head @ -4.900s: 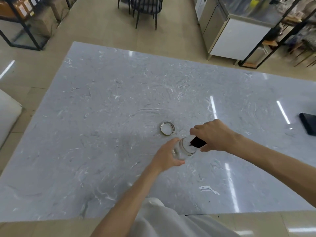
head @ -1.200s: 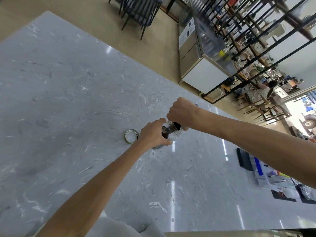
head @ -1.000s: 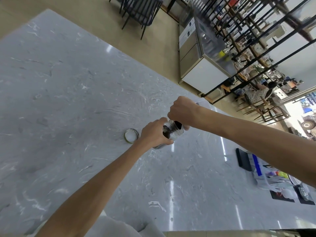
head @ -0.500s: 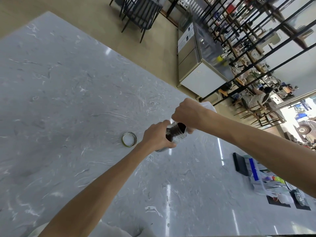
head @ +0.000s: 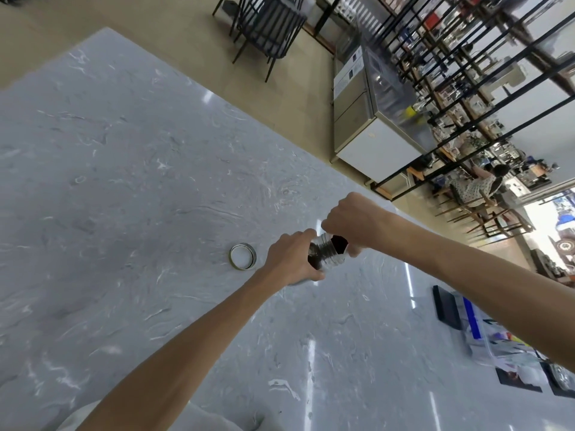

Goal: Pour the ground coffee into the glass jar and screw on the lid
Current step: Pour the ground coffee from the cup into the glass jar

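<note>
A wide grey marbled counter (head: 130, 169) fills most of the view, and the glass jar (head: 326, 255) stands on it a little right of its middle. Beyond the counter's far edge, well away from the jar, sit a white cabinet (head: 373, 150) on the tan floor, black metal shelving (head: 466, 73) and a dark chair (head: 267, 29). Far to the right of the jar, near the counter's right end, lies a black flat object (head: 446, 306) beside a blurred heap of papers and plastic (head: 497, 346). The left hand (head: 294, 259) is wrapped around the jar's near side, gripping its body, with the forearm reaching in from the lower left. The right hand (head: 351, 220) is closed in a fist just above and behind the jar's threaded mouth, clamped on a small dark container (head: 339, 244) tipped against the opening; only its dark end shows under the hand. Dark ground coffee (head: 314, 259) is visible through the glass inside the jar. The round metal lid (head: 242, 256) lies flat on the counter just left of the jar, apart from it and from the left hand, its pale inner face up.
</note>
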